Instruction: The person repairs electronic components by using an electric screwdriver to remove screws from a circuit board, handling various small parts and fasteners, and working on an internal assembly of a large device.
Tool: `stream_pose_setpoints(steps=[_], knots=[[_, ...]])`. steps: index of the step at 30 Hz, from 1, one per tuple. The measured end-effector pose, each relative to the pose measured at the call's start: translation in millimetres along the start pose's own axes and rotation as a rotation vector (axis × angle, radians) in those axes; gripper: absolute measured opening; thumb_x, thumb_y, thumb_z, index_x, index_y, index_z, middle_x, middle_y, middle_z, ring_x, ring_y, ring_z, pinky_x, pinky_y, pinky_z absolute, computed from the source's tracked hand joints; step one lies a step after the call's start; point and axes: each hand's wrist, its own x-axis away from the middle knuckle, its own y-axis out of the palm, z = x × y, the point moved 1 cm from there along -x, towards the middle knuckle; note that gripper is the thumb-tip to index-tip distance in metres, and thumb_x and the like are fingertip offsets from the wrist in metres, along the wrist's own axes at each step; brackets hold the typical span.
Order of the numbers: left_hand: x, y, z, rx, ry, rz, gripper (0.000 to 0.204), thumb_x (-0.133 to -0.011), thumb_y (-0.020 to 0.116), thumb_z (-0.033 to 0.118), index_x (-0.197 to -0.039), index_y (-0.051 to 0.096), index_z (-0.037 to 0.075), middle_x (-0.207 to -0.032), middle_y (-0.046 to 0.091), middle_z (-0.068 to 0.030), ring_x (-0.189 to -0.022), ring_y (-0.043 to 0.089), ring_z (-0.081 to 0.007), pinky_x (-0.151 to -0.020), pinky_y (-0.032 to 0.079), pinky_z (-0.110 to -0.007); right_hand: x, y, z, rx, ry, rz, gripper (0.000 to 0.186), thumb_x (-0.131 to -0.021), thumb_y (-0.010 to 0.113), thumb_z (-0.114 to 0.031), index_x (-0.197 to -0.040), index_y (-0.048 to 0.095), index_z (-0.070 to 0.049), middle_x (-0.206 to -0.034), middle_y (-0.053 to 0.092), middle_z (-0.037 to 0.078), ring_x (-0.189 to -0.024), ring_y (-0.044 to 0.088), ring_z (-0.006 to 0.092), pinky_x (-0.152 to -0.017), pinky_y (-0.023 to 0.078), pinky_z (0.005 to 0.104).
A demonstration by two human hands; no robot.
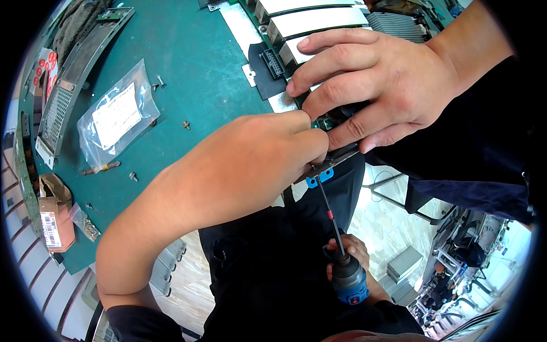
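Note:
My left hand (262, 157) is closed at the near edge of a circuit board assembly (273, 60), its fingertips hidden. What they pinch there cannot be made out. Beside them, a small blue piece with holes (312, 182) shows under the dark metal edge. My right hand (359, 251) is wrapped round a blue and black electric screwdriver (350, 279). Its long bit (329, 211), with a red band, points up and meets the blue piece or the edge beside it. Another person's hand (376, 85) reaches in from the upper right and rests spread over the board, touching my left fingers.
On the green table (188, 74) lie a clear bag with a white label (117, 114), several loose screws (133, 176) and a metal bracket (62, 102). A small box (56, 222) and a bag of small parts (84, 221) stand near the left edge. The other person's dark clothing fills the right.

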Motion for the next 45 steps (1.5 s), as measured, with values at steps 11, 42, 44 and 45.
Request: stream_pose_setpoints(steps=[11, 42, 44, 45], knots=[[-0.1, 0.8, -0.1, -0.087, 0.04, -0.009, 0.013, -0.079, 0.07, 0.006, -0.09, 0.065, 0.008, -0.084, 0.06, -0.0063, -0.075, 0.061, -0.0266, -0.064, 0.05, -0.034, 14.8, -4.8, 17.4, -0.198, 0.293, 0.004, 0.044, -0.096, 0.049, -0.033, -0.107, 0.065, 0.006, -0.099, 0.066, 0.014, -0.092, 0.061, 0.0222, -0.086, 0.046, 0.0316], [0.5, 3.4, -5.8, -0.035, 0.094, 0.086, 0.01, -0.077, 0.073, 0.005, -0.086, 0.069, 0.008, -0.082, 0.064, -0.004, -0.071, 0.064, -0.0237, -0.061, 0.051, -0.031, 15.7, -6.9, 20.4, -0.194, 0.309, -0.015, 0.047, -0.096, 0.049, -0.037, -0.107, 0.066, 0.006, -0.099, 0.067, 0.015, -0.092, 0.063, 0.0235, -0.087, 0.047, 0.0329], [0.7, 2.8, -5.1, -0.059, 0.096, 0.077, 0.01, -0.076, 0.072, 0.005, -0.086, 0.069, 0.008, -0.082, 0.064, -0.0038, -0.071, 0.064, -0.0235, -0.061, 0.051, -0.031, 14.9, -6.5, 19.4, -0.189, 0.306, -0.013, 0.047, -0.096, 0.049, -0.037, -0.107, 0.066, 0.006, -0.099, 0.067, 0.015, -0.092, 0.063, 0.0234, -0.086, 0.047, 0.0329], [0.7, 2.5, -4.9, -0.076, 0.099, 0.07, 0.011, -0.076, 0.072, 0.005, -0.086, 0.069, 0.009, -0.082, 0.064, -0.0037, -0.071, 0.064, -0.0234, -0.06, 0.051, -0.031, 15.2, -6.4, 19.5, -0.196, 0.313, -0.008, 0.047, -0.096, 0.049, -0.037, -0.107, 0.066, 0.006, -0.099, 0.067, 0.015, -0.092, 0.063, 0.0235, -0.086, 0.047, 0.0329]])
